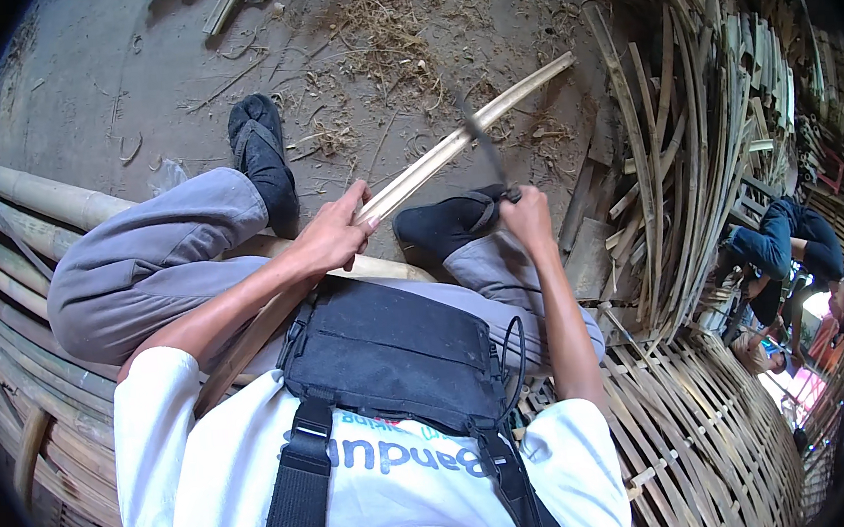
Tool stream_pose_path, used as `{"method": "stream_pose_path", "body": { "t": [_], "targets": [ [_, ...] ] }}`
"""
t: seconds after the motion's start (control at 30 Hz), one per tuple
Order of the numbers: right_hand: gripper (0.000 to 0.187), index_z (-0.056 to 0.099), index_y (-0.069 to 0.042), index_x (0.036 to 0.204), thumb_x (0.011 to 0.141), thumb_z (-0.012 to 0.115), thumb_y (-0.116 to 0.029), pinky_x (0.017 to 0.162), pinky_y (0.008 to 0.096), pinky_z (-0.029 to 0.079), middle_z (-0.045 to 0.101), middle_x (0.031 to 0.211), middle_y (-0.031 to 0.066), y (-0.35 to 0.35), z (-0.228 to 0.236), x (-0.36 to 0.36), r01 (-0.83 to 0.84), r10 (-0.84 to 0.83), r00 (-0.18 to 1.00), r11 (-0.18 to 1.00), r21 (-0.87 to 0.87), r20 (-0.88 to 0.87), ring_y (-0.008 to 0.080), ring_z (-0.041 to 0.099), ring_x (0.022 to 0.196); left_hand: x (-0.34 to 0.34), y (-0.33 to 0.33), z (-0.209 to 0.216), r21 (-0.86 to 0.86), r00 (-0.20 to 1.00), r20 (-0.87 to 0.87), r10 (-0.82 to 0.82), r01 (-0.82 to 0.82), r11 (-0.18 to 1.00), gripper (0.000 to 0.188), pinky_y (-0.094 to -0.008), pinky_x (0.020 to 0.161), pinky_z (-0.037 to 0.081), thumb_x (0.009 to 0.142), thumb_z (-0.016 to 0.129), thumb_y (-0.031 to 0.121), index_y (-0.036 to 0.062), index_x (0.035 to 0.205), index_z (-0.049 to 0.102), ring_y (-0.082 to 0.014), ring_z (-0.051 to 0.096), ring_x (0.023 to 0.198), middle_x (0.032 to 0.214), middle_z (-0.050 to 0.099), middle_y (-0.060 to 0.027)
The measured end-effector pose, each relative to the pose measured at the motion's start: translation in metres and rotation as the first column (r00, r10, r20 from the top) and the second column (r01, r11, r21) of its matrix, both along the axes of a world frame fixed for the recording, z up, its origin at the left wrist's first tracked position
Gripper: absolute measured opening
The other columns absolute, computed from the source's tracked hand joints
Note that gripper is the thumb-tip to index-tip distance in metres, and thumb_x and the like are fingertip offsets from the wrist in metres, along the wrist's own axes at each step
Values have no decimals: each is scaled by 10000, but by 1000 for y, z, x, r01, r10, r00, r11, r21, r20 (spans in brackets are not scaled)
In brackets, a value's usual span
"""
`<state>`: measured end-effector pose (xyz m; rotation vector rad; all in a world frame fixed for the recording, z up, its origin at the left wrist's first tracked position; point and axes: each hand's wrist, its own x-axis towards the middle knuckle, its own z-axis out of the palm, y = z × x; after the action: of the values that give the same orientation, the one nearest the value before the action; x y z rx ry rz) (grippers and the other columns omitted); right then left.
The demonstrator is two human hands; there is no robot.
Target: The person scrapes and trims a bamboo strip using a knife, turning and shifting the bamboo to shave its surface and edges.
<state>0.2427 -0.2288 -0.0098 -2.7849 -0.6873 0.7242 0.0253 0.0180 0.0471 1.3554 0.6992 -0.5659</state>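
My left hand (337,233) is closed around a long pale split bamboo strip (518,92), which points up and to the right, away from me. A brown length (244,354) shows below my left forearm; it may be the same strip's other end. In my right hand (526,216) is the handle of a knife (488,149). Its dark blade, blurred by motion, lies across the strip from above, beyond my left hand. Whether the edge touches the bamboo I cannot tell.
Bamboo poles (19,193) are stacked on my left. Tall bundles of split bamboo (674,161) stand at right, with a woven bamboo basket (698,430) nearer me. Shavings (387,31) litter the floor ahead. Another person (792,246) sits far right. My feet (256,147) flank the strip.
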Motion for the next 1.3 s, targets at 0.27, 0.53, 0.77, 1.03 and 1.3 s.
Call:
{"method": "stream_pose_path", "body": {
  "t": [0.27, 0.53, 0.77, 1.03, 1.3],
  "targets": [
    [203, 667, 36, 803, 696, 586, -116, 702, 475, 506, 619, 750, 298, 8, -2, -8, -79, 89, 983, 994, 70, -160, 446, 633, 766, -12, 2, -15, -139, 998, 14, 55, -53, 989, 151, -271, 401, 328, 968, 495, 127, 68, 1068, 399, -95, 403, 459, 607, 439, -7],
    [264, 654, 66, 793, 701, 587, -172, 707, 473, 495, 634, 755, 288, 15, -33, 31, 103, -101, 994, 993, 66, -40, 419, 653, 752, -12, 24, -33, -557, 996, 39, 80, -45, 829, 348, -292, 497, 524, 1029, 298, 335, 29, 1149, 413, -195, 608, 517, 797, 638, -143],
    [287, 658, 33, 834, 747, 615, -236, 706, 466, 486, 636, 774, 275, 17, -23, 45, 14, -14, 1000, 1000, 4, 19, 417, 646, 782, -72, 44, -2, -551, 983, -157, 91, -164, 818, 313, -281, 663, 541, 985, 434, 256, -1, 1158, 480, -195, 669, 756, 865, 651, -165],
    [303, 607, 45, 785, 801, 664, -253, 562, 350, 416, 538, 578, 138, 58, 16, 29, 67, -65, 998, 962, 266, -19, 156, 473, 543, -67, 63, 63, -172, 983, 82, 164, -148, 974, 393, -235, 527, 358, 870, 621, 141, 15, 1221, 497, -70, 427, 585, 786, 492, 16],
    [333, 560, 27, 723, 824, 682, -266, 525, 322, 372, 465, 529, 49, 96, 25, 4, 2, 31, 997, 919, 394, -77, 127, 404, 529, 36, 130, 7, -466, 897, 275, 347, -192, 864, 517, -250, 516, 527, 879, 484, 210, -89, 1292, 402, -168, 622, 584, 969, 678, -181]
  ]
}}
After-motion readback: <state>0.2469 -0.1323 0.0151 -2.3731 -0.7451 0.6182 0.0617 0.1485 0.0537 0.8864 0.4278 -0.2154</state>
